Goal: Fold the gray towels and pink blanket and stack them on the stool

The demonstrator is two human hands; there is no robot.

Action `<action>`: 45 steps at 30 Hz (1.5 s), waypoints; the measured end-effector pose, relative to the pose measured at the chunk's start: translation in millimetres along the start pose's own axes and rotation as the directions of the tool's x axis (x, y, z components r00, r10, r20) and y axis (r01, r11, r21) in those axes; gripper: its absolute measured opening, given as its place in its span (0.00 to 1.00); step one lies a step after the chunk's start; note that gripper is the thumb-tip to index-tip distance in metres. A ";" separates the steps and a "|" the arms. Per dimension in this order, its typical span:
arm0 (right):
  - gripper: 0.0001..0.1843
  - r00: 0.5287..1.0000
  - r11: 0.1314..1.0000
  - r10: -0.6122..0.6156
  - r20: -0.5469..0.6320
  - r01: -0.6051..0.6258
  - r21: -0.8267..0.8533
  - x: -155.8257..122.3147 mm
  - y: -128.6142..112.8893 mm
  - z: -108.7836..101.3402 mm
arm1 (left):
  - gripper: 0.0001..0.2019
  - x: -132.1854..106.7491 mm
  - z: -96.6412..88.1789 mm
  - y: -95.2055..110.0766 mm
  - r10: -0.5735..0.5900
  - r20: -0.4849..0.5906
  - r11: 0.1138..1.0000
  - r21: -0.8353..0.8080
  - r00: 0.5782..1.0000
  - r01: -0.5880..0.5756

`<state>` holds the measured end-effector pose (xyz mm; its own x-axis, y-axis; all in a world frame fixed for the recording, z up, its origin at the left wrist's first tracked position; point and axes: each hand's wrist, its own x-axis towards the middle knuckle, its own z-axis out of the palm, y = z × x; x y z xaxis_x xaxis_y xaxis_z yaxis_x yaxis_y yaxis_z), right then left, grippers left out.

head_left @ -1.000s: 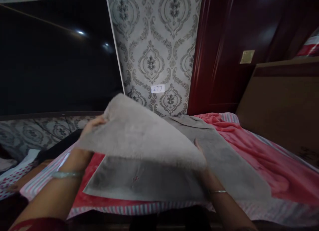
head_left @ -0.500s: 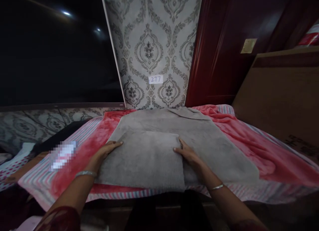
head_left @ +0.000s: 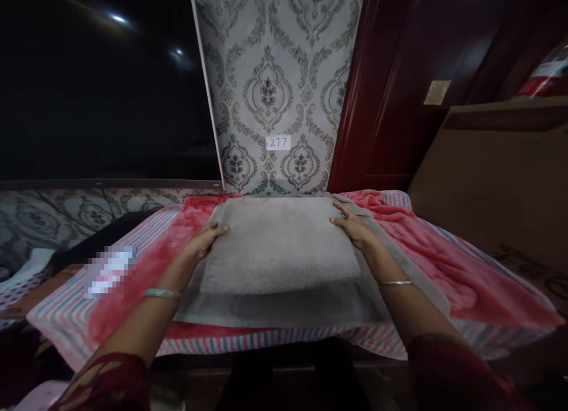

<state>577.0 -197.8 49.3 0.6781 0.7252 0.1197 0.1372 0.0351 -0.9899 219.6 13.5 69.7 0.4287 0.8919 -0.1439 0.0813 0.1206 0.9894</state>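
Grey cloth (head_left: 279, 239) on pink blanket (head_left: 470, 275), apparently part-folded: lower layer (head_left: 284, 307) left uncovered at front and right, upper layer (head_left: 275, 260) not yet flat, its opposite sides gripped by partly closed left hand (head_left: 205, 239) and right hand (head_left: 358, 229).

The grey cloth (head_left: 279, 245) at centre looks matt and softly napped, the pink blanket (head_left: 470, 275) plush. Upper left, the television screen (head_left: 97, 97) is glossy; upper right, the red panelling (head_left: 394, 74) looks varnished.
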 end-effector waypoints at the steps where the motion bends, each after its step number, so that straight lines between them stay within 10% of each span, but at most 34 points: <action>1: 0.39 0.999 0.995 0.041 -0.028 -0.043 -0.094 0.0 11.1 0.2 | 0.16 1.3 7.2 -13.0 -0.053 0.023 0.994 0.093 0.998 0.051; 5: 0.36 0.981 0.917 0.161 -0.104 -0.188 -0.353 -13.3 62.9 1.9 | 0.14 7.3 18.7 -55.2 -0.142 0.004 0.929 0.345 0.990 0.132; 10: 0.35 0.991 0.863 0.084 -0.108 -0.126 -0.489 -11.6 68.3 8.8 | 0.23 24.9 21.6 -38.7 0.056 -0.082 0.780 0.626 0.995 0.007; 15: 0.30 0.958 0.556 -0.178 0.223 0.285 -0.781 -3.4 31.3 86.4 | 0.31 34.6 76.4 -17.0 0.319 0.067 0.558 0.793 0.945 -0.245; 22: 0.32 0.890 0.388 -0.119 0.439 0.449 -0.805 -27.8 49.4 167.3 | 0.29 32.2 113.5 -76.3 0.300 0.220 -0.002 0.973 0.928 -0.230; 27: 0.35 0.893 0.378 -0.075 0.444 0.437 -0.816 -10.0 64.4 137.2 | 0.30 33.9 109.8 -82.8 0.283 0.213 -0.038 0.977 0.935 -0.211; 36: 0.34 0.990 0.330 0.087 0.111 0.076 -0.941 22.3 91.2 38.8 | 0.30 33.5 114.5 -78.7 0.269 0.179 -0.006 0.983 0.946 -0.184; 45: 0.34 0.998 0.326 0.009 0.068 0.062 -0.943 -14.7 53.0 61.4 | 0.30 31.0 113.4 -74.1 0.272 0.203 -0.015 0.978 0.941 -0.207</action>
<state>530.0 -164.3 -9.6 0.6286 0.7705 0.1058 0.7676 -0.5928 -0.2437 328.9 -17.2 -10.4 0.6079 0.7833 0.1300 0.7904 -0.6125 -0.0050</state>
